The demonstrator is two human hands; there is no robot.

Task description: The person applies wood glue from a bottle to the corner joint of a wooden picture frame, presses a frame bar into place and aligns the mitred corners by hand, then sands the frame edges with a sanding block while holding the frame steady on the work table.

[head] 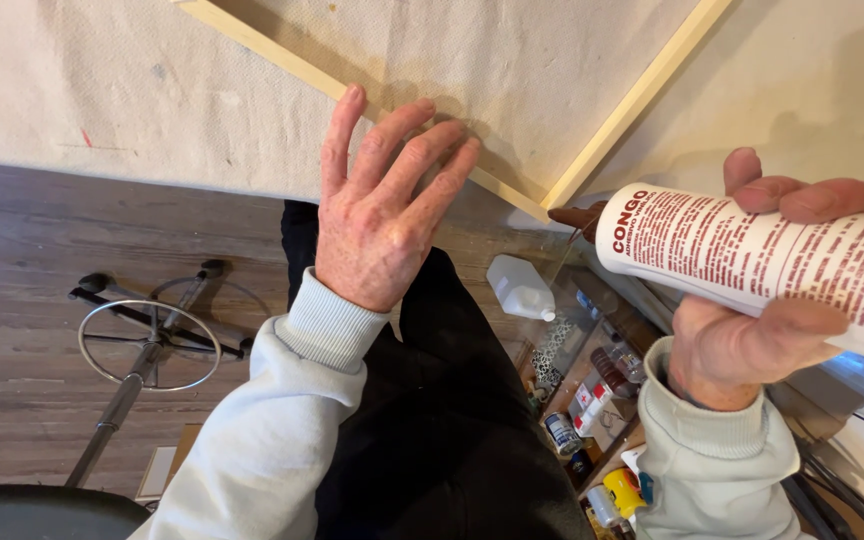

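Observation:
My left hand (380, 205) lies flat, fingers together and stretched out, with the fingertips on the lower bar of a pale wooden stretcher frame (632, 105) that rests on a sheet of raw canvas (102, 90). My right hand (762, 320) grips a white glue bottle with red print (752, 250), tipped sideways. Its brown nozzle (580, 218) points left at the frame's lower corner. Both arms wear light grey sleeves.
The canvas edge hangs over a wooden plank floor (22, 300). A stool's metal foot ring and base (152, 340) stand at lower left. A white plastic jug (518, 288) and a box of several small bottles and tins (587, 400) sit on the floor below.

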